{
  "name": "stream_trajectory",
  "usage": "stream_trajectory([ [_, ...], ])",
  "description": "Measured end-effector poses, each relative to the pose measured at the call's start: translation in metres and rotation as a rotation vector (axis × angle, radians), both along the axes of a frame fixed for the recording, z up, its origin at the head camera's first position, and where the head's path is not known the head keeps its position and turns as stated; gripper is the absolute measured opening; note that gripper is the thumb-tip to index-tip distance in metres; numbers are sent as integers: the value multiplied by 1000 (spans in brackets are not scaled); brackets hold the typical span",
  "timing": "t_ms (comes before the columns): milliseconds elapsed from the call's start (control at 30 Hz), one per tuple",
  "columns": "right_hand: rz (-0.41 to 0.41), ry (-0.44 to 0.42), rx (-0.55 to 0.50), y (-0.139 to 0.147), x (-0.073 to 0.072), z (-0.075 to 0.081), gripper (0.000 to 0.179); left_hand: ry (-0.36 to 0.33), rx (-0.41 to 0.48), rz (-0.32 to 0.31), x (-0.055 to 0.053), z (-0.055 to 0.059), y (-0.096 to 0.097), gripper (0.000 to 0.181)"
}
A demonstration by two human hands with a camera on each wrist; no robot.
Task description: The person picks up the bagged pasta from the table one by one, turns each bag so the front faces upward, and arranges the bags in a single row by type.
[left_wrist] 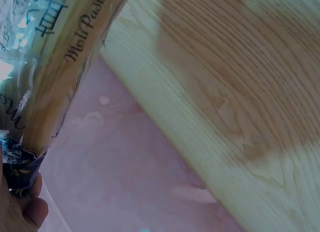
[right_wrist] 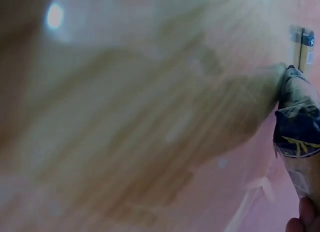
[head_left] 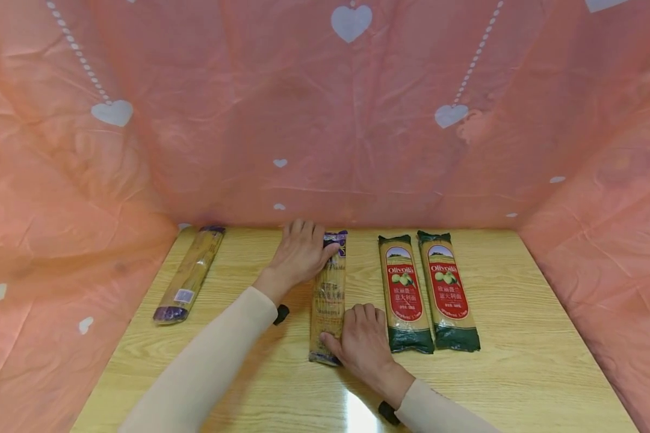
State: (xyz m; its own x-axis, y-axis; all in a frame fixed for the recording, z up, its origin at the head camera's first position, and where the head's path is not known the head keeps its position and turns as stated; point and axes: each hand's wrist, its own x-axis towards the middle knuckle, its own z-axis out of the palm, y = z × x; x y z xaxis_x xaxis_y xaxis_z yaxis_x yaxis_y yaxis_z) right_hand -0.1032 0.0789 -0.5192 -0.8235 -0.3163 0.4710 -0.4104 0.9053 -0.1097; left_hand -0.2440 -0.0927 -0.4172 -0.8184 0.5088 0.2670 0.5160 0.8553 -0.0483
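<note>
A clear pack of spaghetti [head_left: 329, 288] with purple ends lies lengthwise in the middle of the wooden table, between both hands. At its far end my left hand [head_left: 299, 252] grips it, thumb across the purple wrapper. My right hand [head_left: 364, 344] holds the near end, with the thumb on top and the fingers along the right side. In the left wrist view, fingertips [left_wrist: 36, 212] show at the dark end of the pack [left_wrist: 65, 66], lettered "Moli Pasta". The right wrist view has fingers [right_wrist: 305, 219] at its lower right corner, beside a dark-ended pack [right_wrist: 300, 129].
Another purple-ended spaghetti pack [head_left: 191, 273] lies slanted at the table's left. Two green-and-red Olivoila spaghetti packs [head_left: 406, 294] [head_left: 448, 291] lie side by side to the right. A pink sheet [head_left: 325, 120] with hearts hangs behind and beside the table [head_left: 520, 373].
</note>
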Motion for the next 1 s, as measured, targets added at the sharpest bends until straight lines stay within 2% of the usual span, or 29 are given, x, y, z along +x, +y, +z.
stream_trajectory([
  [100, 11, 68, 24, 5, -3, 1, 55, 8, -5, 4, -4, -2, 3, 53],
  [233, 2, 50, 39, 15, -8, 5, 55, 26, -5, 0, -12, -2, 10, 51],
  [367, -18, -27, 52, 24, -16, 11, 56, 52, -22, -15, -22, -1, 22, 52],
  [600, -44, -232, 19, 40, -32, 24, 56, 6, -139, 15, -46, 0, 48, 59],
  [700, -61, -309, 15, 47, -37, 25, 54, -21, -176, 19, -55, -8, 57, 61],
  [800, -69, -348, 20, 52, -38, 23, 53, -64, -182, 16, -61, -18, 63, 63],
  [900, -65, -352, 32, 56, -40, 20, 52, -95, -174, 16, -65, -27, 67, 64],
  [1000, -63, -331, 44, 59, -42, 17, 52, -97, -154, 5, -70, -33, 72, 63],
])
